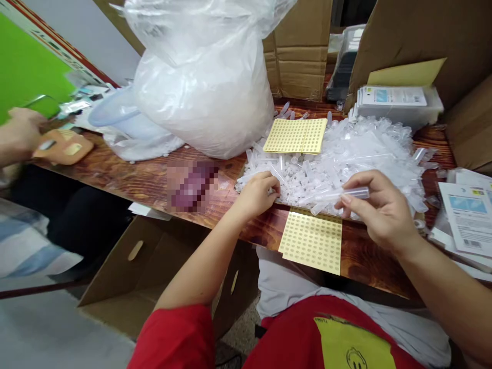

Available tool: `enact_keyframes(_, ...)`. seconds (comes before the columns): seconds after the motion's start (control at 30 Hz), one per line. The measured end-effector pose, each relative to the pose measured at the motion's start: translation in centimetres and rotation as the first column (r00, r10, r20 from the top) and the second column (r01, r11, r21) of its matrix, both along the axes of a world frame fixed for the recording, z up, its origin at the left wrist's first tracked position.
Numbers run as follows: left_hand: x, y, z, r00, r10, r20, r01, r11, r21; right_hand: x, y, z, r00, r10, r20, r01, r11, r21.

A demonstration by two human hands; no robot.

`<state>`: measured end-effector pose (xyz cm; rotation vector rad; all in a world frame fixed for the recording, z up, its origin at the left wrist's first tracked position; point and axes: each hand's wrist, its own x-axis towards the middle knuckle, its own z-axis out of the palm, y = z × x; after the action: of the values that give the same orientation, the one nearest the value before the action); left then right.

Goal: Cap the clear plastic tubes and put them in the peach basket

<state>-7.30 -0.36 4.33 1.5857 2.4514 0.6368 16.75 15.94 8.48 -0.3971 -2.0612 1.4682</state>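
My right hand (384,212) pinches a translucent plastic tube (355,193) between thumb and fingers, above the near side of a heap. The heap (357,148) is made of many similar tubes and small white pieces. At its near left edge is my left hand (259,193), with the fingers curled in; what they hold, if anything, is hidden. A yellow sticker sheet (311,240) with rows of small printed labels lies between my hands, over the table's front edge. More yellow sticker sheets (295,136) rest on top of the heap.
A big plastic bag (207,87) filled with white material stands behind left. Printed packets (467,215) lie at right, more packets (395,97) at the back. An open cardboard box (126,277) is below the table (126,177). Another person's hand (19,133) is at far left.
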Motion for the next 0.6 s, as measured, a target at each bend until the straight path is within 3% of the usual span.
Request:
enact_keyframes(0.1,-0.1,0.3,-0.1,0.996,-0.092,-0.007,0.091,0.996,-0.025,0.4,-0.9,-0.5,0.995,0.095,0.019,-0.092,0.988,-0.120)
enact_keyframes(0.23,-0.1,0.6,0.0,0.986,-0.136,-0.093,0.128,0.988,-0.084,0.7,-1.2,-1.0,0.996,0.086,0.020,-0.082,0.982,-0.168)
enact_keyframes(0.33,-0.3,0.5,0.0,0.978,-0.112,-0.178,0.099,0.992,-0.082,0.8,-1.0,-1.4,1.000,-0.008,-0.022,0.006,0.996,-0.091)
enact_keyframes(0.43,-0.3,0.3,-0.2,0.994,-0.039,-0.099,0.052,0.990,0.128,1.0,-1.0,-2.1,0.995,-0.053,-0.080,0.057,0.997,0.050)
enact_keyframes(0.5,0.3,0.3,-0.3,0.998,0.011,0.064,-0.033,0.932,0.360,1.1,-1.1,-2.4,0.992,-0.029,-0.120,0.046,0.988,0.145)
enact_keyframes(0.6,2.8,0.7,-0.2,0.910,-0.024,0.415,-0.266,0.734,0.625,1.1,-1.5,-2.5,0.987,0.012,-0.158,0.036,0.955,0.295)
